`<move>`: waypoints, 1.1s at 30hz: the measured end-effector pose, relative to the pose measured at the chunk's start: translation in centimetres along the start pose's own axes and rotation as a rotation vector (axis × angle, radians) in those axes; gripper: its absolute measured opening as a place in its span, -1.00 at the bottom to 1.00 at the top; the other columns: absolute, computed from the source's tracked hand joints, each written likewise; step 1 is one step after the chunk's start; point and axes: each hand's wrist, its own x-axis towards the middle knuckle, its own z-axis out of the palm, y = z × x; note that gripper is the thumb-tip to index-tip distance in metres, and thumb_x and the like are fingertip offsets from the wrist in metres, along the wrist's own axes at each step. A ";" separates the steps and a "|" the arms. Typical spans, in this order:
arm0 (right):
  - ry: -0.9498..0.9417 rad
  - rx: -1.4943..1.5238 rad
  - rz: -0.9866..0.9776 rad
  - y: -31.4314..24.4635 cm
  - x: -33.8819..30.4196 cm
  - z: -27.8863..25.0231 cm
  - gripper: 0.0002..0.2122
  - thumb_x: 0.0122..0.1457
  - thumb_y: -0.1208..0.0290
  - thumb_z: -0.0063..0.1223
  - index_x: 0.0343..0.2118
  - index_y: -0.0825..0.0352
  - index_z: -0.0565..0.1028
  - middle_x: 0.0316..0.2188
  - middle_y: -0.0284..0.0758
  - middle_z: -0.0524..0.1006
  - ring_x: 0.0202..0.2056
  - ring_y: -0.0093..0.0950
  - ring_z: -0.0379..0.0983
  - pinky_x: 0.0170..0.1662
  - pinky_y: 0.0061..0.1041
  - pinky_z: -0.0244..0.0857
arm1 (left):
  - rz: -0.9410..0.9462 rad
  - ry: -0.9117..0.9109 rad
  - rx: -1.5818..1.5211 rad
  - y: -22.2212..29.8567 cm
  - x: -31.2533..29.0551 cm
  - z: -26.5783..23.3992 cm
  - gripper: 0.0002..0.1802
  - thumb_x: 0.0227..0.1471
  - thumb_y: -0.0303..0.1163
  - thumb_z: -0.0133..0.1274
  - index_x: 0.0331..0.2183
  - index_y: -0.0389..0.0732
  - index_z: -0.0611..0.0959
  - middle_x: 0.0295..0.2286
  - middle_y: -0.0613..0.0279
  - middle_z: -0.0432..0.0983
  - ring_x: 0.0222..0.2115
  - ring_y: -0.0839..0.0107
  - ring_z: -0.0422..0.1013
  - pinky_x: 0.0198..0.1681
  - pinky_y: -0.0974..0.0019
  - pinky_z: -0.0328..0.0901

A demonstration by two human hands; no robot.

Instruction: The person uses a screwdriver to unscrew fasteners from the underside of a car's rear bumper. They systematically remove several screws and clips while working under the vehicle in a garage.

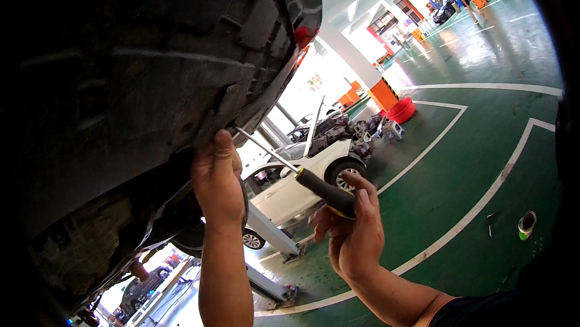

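A raised car's dark underbody panel [175, 79] fills the upper left above me. My left hand [219, 182] reaches up to its lower edge, thumb against the panel and the other fingers mostly hidden. Closed round the handle of a screwdriver [323, 191] is my right hand [356, 236], with its index finger loosely lifted. The handle is black with some yellow, and the metal shaft slants up to the left. The tip meets the panel just beside my left thumb; what it touches there is too small to make out.
Beyond my hands stands a white car [284, 188] with its front end stripped. Grey lift posts [272, 230] rise near it. A red tub [400, 111] sits by an orange-based pillar [383, 92]. An open can [527, 224] stands on the green floor [447, 230] at right.
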 end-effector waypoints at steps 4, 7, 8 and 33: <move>-0.057 -0.062 0.090 0.5 -0.1 -1.3 -0.62 0.48 0.14 -0.30 0.16 0.33 0.25 -0.24 0.02 0.59 -0.72 -0.50 0.29 -0.67 -0.54 0.18 | -0.020 -0.044 0.024 -0.7 -0.1 -1.4 -0.45 0.33 -0.04 0.05 -0.64 0.02 0.29 -0.69 0.51 0.04 -0.64 0.60 -0.05 -0.51 0.37 -0.14; -0.063 -0.008 -0.010 1.2 -0.9 -1.5 -0.68 0.31 0.56 -0.10 0.11 0.33 0.26 0.03 -0.12 0.46 -0.22 -0.45 0.49 -0.18 -0.50 0.44 | -0.024 0.022 0.129 -0.7 -0.6 -1.2 -0.42 0.36 -0.03 -0.01 -0.65 0.00 0.25 -0.68 0.50 0.03 -0.62 0.59 -0.04 -0.49 0.38 -0.12; -0.075 -0.099 -0.099 1.3 -0.9 -1.6 -0.65 0.27 0.60 -0.09 0.12 0.33 0.26 0.07 -0.11 0.43 -0.12 -0.44 0.48 -0.09 -0.47 0.43 | -0.012 -0.005 0.097 -1.0 -0.5 -1.2 -0.43 0.37 -0.04 -0.02 -0.65 0.00 0.25 -0.68 0.49 0.02 -0.63 0.59 -0.05 -0.49 0.38 -0.13; -0.099 -0.144 -0.271 1.3 0.0 -2.0 -0.59 0.19 0.76 0.05 0.08 0.35 0.30 0.07 -0.11 0.43 -0.05 -0.47 0.47 0.04 -0.55 0.42 | -0.035 -0.025 0.066 -0.7 -0.4 -1.2 -0.53 0.29 0.05 0.08 -0.53 -0.01 0.40 -0.64 0.52 0.09 -0.60 0.60 -0.01 -0.48 0.37 -0.14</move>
